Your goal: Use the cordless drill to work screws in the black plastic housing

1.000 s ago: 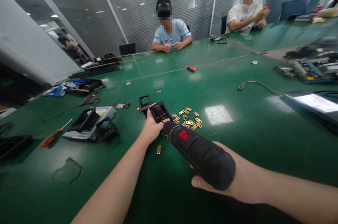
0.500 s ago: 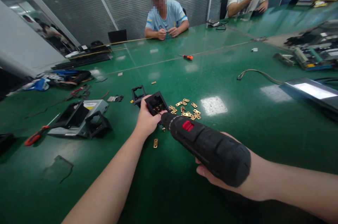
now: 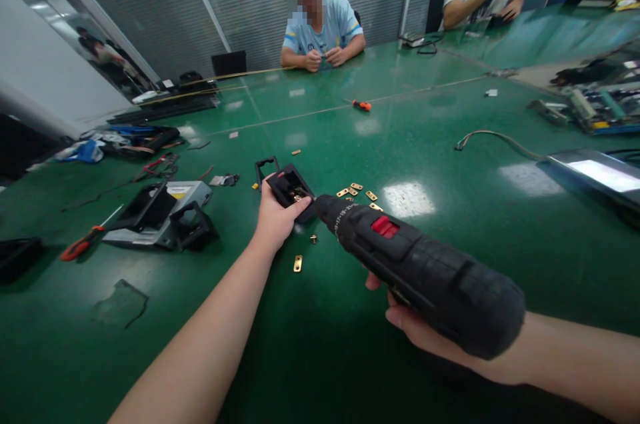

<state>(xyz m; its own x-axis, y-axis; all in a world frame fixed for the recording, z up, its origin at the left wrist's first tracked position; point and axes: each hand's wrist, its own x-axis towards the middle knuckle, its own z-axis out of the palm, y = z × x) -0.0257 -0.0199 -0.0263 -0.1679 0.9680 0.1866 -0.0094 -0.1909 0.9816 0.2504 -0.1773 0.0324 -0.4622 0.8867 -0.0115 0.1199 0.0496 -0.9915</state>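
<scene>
A black plastic housing (image 3: 294, 179) is gripped in my left hand (image 3: 277, 214), its open side facing up with brass-coloured parts inside. My right hand (image 3: 420, 331) is wrapped round the grip of a black cordless drill (image 3: 425, 267) with a red switch on top. The drill's front end points at the housing's near right edge; I cannot make out whether its bit touches anything. Several brass plates (image 3: 353, 191) lie just behind the drill's nose. One more brass plate (image 3: 298, 263) and a small screw (image 3: 313, 239) rest below the housing.
A black frame (image 3: 266, 167) stands behind the housing. To the left are a grey metal box (image 3: 187, 196), another black frame (image 3: 194, 227) and an orange screwdriver (image 3: 83, 244). Farther off lies a second screwdriver (image 3: 361, 105). A tablet-like screen (image 3: 595, 171) sits right. Two people sit across the green table.
The drill has drawn back toward me and to the right. My left hand has tilted the housing, its thumb now over the near edge. The whole view has shifted slightly.
</scene>
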